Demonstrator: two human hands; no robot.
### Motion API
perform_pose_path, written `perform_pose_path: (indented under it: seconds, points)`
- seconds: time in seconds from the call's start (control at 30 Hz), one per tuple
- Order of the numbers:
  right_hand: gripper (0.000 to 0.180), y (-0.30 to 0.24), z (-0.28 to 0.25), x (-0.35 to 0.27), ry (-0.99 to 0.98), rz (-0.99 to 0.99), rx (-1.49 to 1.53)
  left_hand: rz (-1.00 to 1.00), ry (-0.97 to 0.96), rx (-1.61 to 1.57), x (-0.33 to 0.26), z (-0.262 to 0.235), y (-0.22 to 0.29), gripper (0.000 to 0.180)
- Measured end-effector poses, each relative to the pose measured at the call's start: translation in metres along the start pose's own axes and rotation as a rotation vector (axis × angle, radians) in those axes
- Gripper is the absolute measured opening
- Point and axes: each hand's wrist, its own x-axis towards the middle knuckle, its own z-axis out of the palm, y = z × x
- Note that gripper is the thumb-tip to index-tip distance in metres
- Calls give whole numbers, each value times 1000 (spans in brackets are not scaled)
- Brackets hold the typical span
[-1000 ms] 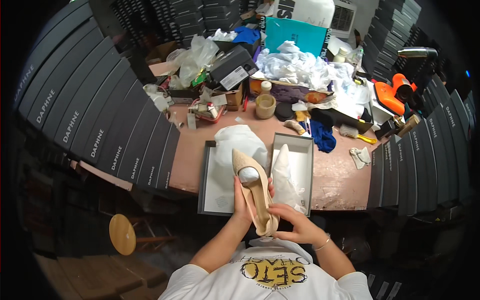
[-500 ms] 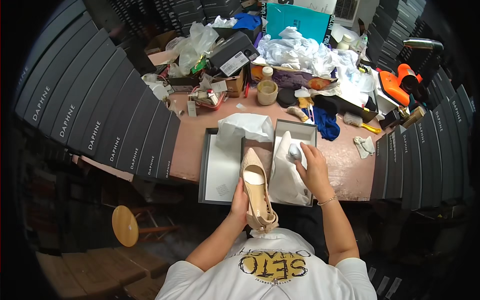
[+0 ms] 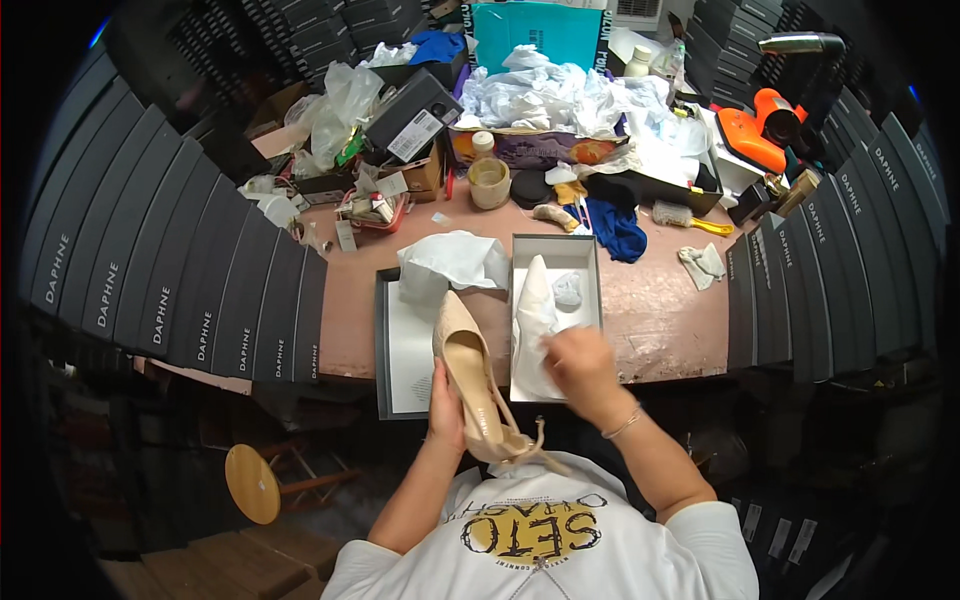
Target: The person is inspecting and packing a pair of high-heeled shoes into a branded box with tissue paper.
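My left hand (image 3: 447, 408) is closed around a beige pointed-toe shoe (image 3: 462, 335), toe away from me, opening facing up. Its loose strap (image 3: 541, 440) dangles at the heel end. Over the near right edge of the shoebox base (image 3: 592, 262) is my right hand (image 3: 583, 372), its fingers curled and smeared by motion. Inside that base lies a long pointed form in white tissue paper (image 3: 535, 300), with a crumpled paper wad (image 3: 567, 289) beside it. The grey box lid (image 3: 400, 350) sits to the left, partly under a white tissue sheet (image 3: 455, 262).
Stacks of dark shoeboxes (image 3: 190, 260) (image 3: 830, 270) flank the table (image 3: 660, 340). Behind are a jar (image 3: 489, 184), a yellow-handled brush (image 3: 690, 218), a blue cloth (image 3: 617, 230), heaped white paper (image 3: 540, 95) and an orange tool (image 3: 752, 140). A round stool (image 3: 252, 484) stands at lower left.
My right hand has let go of the paper wad, now lying in the box base, and has moved nearer to me. The white patch inside the shoe no longer shows; the shoe's strap hangs looser.
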Motion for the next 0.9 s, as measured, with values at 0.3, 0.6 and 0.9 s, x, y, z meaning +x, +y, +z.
perform_pose_path:
  seconds: [0.3,0.6,0.9]
  points:
    - [45,-31,35,1,-451,149,552,-47,-65,131,-12,35,-17,71]
    - [68,-50,68,42,-504,178,552,117,-81,122,-27,19,-20,72]
    - [59,-62,49,25,-637,147,593,174,3,62,6,15,2,59]
